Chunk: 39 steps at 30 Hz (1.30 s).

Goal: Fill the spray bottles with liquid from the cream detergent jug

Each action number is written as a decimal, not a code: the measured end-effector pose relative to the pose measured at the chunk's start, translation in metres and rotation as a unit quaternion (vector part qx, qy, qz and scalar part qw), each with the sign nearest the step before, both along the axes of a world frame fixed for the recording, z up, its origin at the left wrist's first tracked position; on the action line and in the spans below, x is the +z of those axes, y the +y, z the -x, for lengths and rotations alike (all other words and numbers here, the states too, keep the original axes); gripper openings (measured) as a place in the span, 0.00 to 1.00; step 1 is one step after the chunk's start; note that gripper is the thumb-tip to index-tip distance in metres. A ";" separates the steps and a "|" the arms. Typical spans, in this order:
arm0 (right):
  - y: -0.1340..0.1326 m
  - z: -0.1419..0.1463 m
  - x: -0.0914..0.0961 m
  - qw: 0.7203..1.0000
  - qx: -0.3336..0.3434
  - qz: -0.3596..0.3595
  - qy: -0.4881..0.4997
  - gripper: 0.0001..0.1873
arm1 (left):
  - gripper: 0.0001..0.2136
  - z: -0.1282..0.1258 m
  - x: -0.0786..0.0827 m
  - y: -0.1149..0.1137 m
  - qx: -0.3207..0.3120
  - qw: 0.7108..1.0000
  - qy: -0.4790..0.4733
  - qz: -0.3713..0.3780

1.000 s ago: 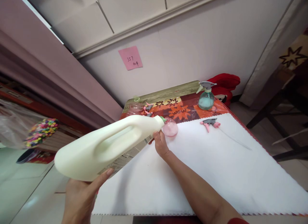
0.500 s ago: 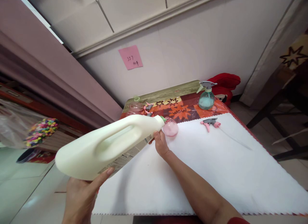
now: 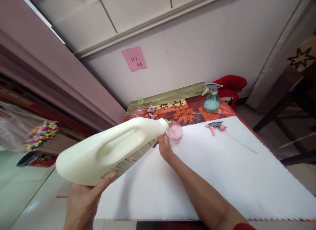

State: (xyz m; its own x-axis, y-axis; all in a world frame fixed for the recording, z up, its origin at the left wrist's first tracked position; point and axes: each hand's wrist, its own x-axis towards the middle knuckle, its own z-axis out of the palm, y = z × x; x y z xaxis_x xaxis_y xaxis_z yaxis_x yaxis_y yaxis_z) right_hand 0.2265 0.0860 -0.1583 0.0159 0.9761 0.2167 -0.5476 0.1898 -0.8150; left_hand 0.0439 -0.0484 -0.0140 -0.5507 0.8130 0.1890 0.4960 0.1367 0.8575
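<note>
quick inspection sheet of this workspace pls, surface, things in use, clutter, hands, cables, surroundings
surface: white cloth over part of a patterned orange-red covering
things in use: pale jug, tilted, its spout at the mouth of a pink round bottle; flow not visible
clutter: loose pink-and-grey spray head with clear tube, on the cloth; upright teal spray bottle; green ring
left hand: supports the jug's underside near its base
right hand: at the jug's neck
cables: none certain; pale strip at right, unclear
surroundings: wall with pink note; curtain
</note>
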 end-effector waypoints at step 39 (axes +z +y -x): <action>0.000 -0.005 0.006 0.999 -0.036 -0.017 -0.024 0.27 | 0.35 -0.004 -0.016 0.006 -0.042 0.992 -0.097 -0.075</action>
State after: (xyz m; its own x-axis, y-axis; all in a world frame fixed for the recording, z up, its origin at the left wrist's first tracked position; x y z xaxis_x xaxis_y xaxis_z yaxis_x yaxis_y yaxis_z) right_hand 0.2320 0.0862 -0.1527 0.0748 0.9649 0.2518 -0.4917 0.2554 -0.8325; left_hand 0.0476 -0.0425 -0.0305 -0.5195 0.8289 0.2076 0.3236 -0.0340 0.9456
